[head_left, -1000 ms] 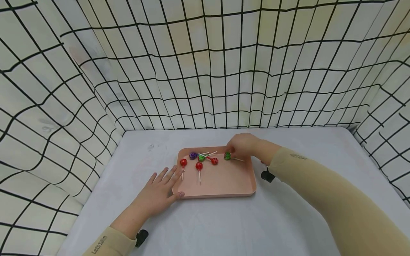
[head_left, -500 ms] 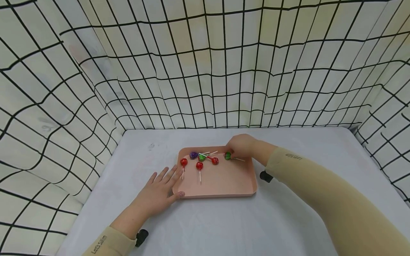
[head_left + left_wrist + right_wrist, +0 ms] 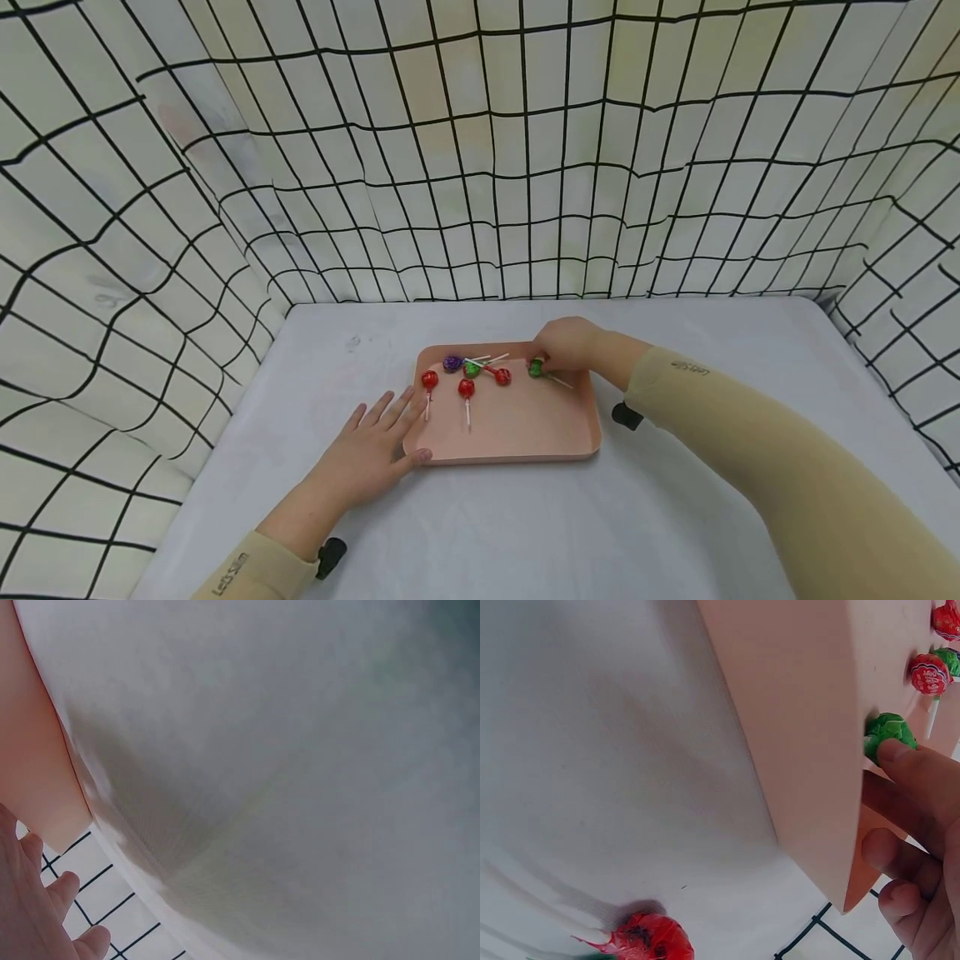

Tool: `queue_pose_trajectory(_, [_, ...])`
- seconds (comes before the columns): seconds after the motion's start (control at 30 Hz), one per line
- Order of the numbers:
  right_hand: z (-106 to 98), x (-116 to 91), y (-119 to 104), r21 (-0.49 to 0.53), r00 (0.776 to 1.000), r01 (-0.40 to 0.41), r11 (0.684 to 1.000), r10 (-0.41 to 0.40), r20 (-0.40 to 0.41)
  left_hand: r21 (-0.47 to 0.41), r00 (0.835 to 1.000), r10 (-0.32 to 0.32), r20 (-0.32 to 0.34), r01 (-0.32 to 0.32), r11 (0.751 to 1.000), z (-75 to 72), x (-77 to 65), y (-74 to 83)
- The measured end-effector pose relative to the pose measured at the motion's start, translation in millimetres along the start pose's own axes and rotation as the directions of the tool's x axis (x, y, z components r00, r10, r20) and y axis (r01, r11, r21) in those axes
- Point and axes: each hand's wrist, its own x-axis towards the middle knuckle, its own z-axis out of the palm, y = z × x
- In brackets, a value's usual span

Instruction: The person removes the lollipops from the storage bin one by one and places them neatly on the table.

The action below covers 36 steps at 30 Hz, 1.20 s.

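Observation:
A shallow pink tray (image 3: 517, 425) lies on the white table with several wrapped lollipops in it. At its far right corner my right hand (image 3: 567, 343) pinches the head of a green lollipop (image 3: 536, 367), whose stick points to the right. In the right wrist view the thumb lies on this green lollipop (image 3: 891, 733); the other fingers are bent beside the tray wall. My left hand (image 3: 375, 454) rests with spread fingers at the tray's left side, its thumb on the near left corner. Left of the pinched one are red lollipops (image 3: 467, 389), a purple lollipop (image 3: 452, 364) and another green lollipop (image 3: 472, 369).
Outside the tray, a red lollipop (image 3: 651, 937) lies on the table (image 3: 615, 787) in the right wrist view, with part of a green thing beside it. My right arm hides that spot in the head view. White sheets with a black grid (image 3: 525, 167) enclose the table's back and sides.
The green lollipop under my right hand has turned slightly, its stick slanting more toward me. My right hand has shifted only a little, and the left hand stays in place.

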Motion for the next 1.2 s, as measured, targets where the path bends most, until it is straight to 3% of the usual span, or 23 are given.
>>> queue_pose_trajectory(0.4, [2.6,-11.2,-5.4,-0.007,0.998,0.053,0.999,-0.053,0.021,0.005,1.000,-0.001,0.017,0.001,1.000,-3.7,-2.2,1.1])
queue_pose_trajectory(0.67, [1.5,-15.6,-6.2,-0.001,1.000,0.029,1.000,-0.029,0.000,0.010,1.000,-0.005,0.020,0.005,1.000,-4.2,-1.3,1.8])
queue_pose_trajectory(0.87, [1.6,-14.6,-5.6,0.043,0.999,0.034,0.999,-0.034,-0.004,0.003,1.000,-0.008,0.019,0.008,1.000,-6.3,-2.2,3.7])
queue_pose_trajectory(1.2, [5.1,-12.5,-8.6,0.028,0.998,0.066,0.997,-0.066,0.006,0.011,1.000,-0.006,0.019,0.006,1.000,-5.9,-2.4,3.7])
